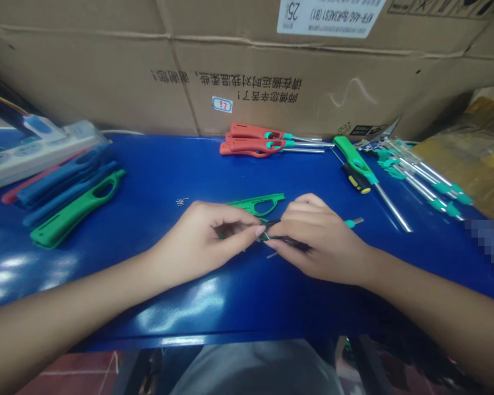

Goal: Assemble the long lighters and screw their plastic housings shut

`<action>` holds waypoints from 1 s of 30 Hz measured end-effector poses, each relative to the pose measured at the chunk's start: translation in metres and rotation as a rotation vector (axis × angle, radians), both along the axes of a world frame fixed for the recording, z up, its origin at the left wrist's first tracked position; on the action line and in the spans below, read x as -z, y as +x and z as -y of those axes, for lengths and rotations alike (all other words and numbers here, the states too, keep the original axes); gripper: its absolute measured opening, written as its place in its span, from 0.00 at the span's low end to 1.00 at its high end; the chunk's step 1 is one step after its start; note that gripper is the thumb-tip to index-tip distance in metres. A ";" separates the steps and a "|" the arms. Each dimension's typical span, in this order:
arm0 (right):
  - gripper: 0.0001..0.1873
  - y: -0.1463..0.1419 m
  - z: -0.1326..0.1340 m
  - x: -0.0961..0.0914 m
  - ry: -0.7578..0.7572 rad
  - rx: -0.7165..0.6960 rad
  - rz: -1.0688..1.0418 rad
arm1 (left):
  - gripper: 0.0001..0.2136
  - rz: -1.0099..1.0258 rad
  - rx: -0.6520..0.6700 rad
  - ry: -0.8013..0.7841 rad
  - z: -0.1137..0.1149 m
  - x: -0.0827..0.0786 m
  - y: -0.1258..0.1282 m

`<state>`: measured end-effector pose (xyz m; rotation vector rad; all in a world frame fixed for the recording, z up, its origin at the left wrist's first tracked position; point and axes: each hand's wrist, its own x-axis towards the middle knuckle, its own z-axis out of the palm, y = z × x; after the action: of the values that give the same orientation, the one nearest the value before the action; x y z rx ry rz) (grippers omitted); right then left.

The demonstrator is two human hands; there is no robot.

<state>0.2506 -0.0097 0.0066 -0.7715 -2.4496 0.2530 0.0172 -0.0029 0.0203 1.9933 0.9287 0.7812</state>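
Note:
My left hand [218, 233] is closed, thumb and fingertips pinched over something small that I cannot make out. My right hand [321, 236] is wrapped round a black two-armed tool [296, 242], mostly hidden by the fingers, so its kind is unclear. Both hands' fingertips nearly meet over the table. Just behind them lies a green lighter shell half [267, 203] with an oval trigger opening. A metal tube with a teal collar [349, 223] pokes out beyond my right hand. Several small screws [181, 202] lie left of the shell.
Blue, red and green shell pieces [74, 214] lie left by a white power strip [37, 148]. Red lighters [255, 144] lie at the back. Rightward are a green lighter [356, 159], a black-and-yellow screwdriver [356, 178] and several metal tubes [426, 178]. A cardboard box [119, 82] stands behind.

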 end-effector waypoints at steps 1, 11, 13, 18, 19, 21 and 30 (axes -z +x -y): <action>0.07 0.000 0.000 0.000 -0.009 -0.002 -0.008 | 0.06 -0.013 0.004 0.022 0.000 0.000 0.000; 0.06 -0.002 0.003 0.002 -0.091 0.021 -0.068 | 0.06 -0.058 0.081 0.228 -0.002 0.004 -0.005; 0.07 -0.003 0.003 0.002 -0.097 0.023 -0.057 | 0.07 -0.074 0.107 0.257 -0.002 0.004 -0.005; 0.08 -0.003 0.003 0.001 -0.090 0.027 -0.042 | 0.08 -0.094 0.117 0.342 -0.001 0.006 -0.006; 0.08 -0.003 0.003 0.001 -0.091 0.026 -0.041 | 0.08 -0.097 0.114 0.376 -0.001 0.006 -0.006; 0.08 -0.003 0.003 0.000 -0.100 0.021 -0.040 | 0.08 -0.111 0.116 0.450 -0.001 0.007 -0.006; 0.06 -0.006 0.006 -0.001 -0.147 0.051 -0.048 | 0.07 -0.171 0.127 0.601 0.000 0.010 -0.006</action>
<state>0.2447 -0.0158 0.0079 -0.8793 -2.3825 0.4307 0.0116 -0.0025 0.0107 2.6464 0.6988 0.9004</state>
